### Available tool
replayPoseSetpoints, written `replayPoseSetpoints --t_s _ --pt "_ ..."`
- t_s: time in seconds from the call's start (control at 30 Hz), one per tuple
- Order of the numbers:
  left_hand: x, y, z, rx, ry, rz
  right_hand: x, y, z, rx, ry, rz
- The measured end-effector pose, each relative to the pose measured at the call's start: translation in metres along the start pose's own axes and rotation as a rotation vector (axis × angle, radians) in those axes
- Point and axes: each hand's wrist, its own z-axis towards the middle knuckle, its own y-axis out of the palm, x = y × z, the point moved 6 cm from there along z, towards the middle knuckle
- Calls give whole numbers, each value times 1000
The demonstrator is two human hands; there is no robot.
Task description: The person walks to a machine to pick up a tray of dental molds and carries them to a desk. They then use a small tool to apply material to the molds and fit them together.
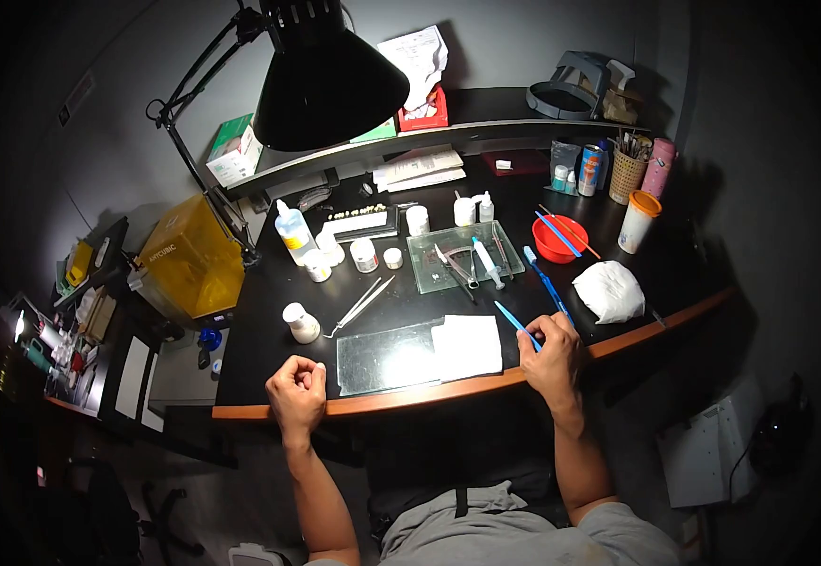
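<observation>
My right hand (552, 354) is closed round a slim light-blue stick (516, 324), its pointed end aimed up and left over the table. Just beyond that hand lies a darker blue toothbrush (549, 283). My left hand (297, 394) rests on the front edge, fingers curled in, with nothing showing in it. Between the hands lie a glass plate (373, 354) and a white paper pad (468, 347) overlapping its right end. A small white-capped bottle (301, 323) stands beyond my left hand, beside metal tweezers (365, 304).
A second glass plate (426, 274) carries a syringe (488, 262) and tools. To the right are a red bowl (554, 247) with sticks across it, a white wad (610, 291) and an orange-lidded cup (638, 222). A black lamp (325, 85) hangs overhead. Several bottles stand back left.
</observation>
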Motion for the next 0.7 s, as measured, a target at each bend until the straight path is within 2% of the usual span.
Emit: replayPoseSetpoints --t_s 0.2,0.7 --pt "-4 2 -1 -6 -12 -10 5 1 -2 56 -56 13" --pt "-2 2 1 -4 9 -3 4 -3 -3 75 -24 68"
